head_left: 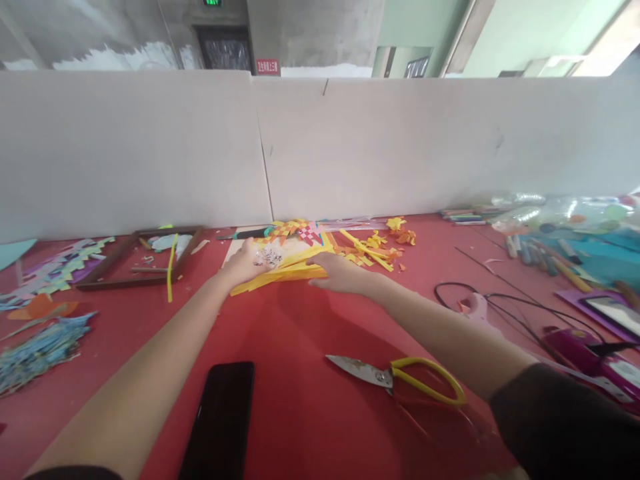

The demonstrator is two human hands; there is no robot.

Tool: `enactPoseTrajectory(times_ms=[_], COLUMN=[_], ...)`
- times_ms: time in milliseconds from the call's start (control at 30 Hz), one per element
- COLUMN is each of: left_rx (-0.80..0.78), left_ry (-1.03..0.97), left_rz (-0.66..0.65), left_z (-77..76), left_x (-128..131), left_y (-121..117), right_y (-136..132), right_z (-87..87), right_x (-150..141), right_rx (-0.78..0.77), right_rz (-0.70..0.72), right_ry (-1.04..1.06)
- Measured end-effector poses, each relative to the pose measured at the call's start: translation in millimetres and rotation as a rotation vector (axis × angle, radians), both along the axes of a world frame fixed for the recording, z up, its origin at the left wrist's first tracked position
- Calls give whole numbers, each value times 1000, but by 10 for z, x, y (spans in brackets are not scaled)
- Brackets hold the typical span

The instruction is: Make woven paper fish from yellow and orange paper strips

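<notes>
A loose bundle of long yellow paper strips [283, 272] lies across the red table, its ends fanned to the left. My left hand [243, 262] rests at the left end of the bundle, its fingers partly hidden; beside it is a small heap of shiny, glittery bits [268, 257]. From the right, my right hand [339, 272] closes its fingers and thumb about the strips' right end. Just beyond are woven orange-and-yellow paper [290, 231] and a pink-and-red checked paper piece [310, 232]. Folded yellow and orange paper scraps [367, 253] lie right of the hands.
Yellow-handled scissors [385, 378] and a black phone [220, 420] lie nearer me. At left stand a brown frame [95, 285] and blue fringed paper [43, 353]. A pink glue gun [477, 310], its cable and markers [537, 257] are at right. A white partition [360, 153] closes the back.
</notes>
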State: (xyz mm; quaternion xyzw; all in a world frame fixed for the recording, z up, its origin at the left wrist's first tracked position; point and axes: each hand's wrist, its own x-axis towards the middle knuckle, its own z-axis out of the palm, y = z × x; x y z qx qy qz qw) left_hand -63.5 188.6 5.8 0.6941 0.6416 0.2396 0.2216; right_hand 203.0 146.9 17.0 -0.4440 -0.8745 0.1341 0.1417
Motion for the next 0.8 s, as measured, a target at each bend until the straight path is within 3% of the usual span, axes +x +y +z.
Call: enactPoseTrajectory(times_ms=[167, 300, 667, 800], left_rx=[30, 51, 199, 277], left_ry=[121, 155, 161, 173], left_rz=[-63, -70, -16, -15], left_z=[-93, -113, -170, -185], left_x=[69, 84, 6, 9], left_y=[126, 158, 264, 243], right_y=[457, 630, 460, 487], right_z=[-155, -219, -209, -230], right_x=[-345, -458, -459, -465], right_rx=[-56, -75, -97, -85], right_rz=[64, 105, 253, 202], right_ry=[-67, -98, -88, -80])
